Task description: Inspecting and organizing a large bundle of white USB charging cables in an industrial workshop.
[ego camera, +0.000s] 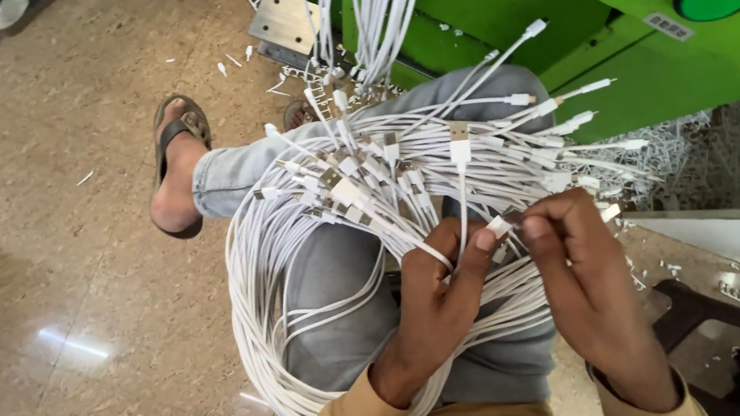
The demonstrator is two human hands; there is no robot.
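Left hand [438, 305] and right hand [590, 282] pinch 1 small white cable connector [500, 225] between their fingertips. It belongs to the large bundle of thin white cables [301, 242] draped over the lap, beside the green metal machine [640, 10].

Bundle of white cables [301, 242]: many thin cords, draped in long loops over the person's lap and knee, hanging down on the left side toward the floor. Cable ends fan out upward and to the right; most carry small white plug housings with metal tips, lying at mixed angles. One connector [500, 225], white with a metal end, is pinched between the fingertips of both hands, just above the bundle's right part. A single cord [462, 199] runs straight up from there to a plug [459, 140] standing upright.
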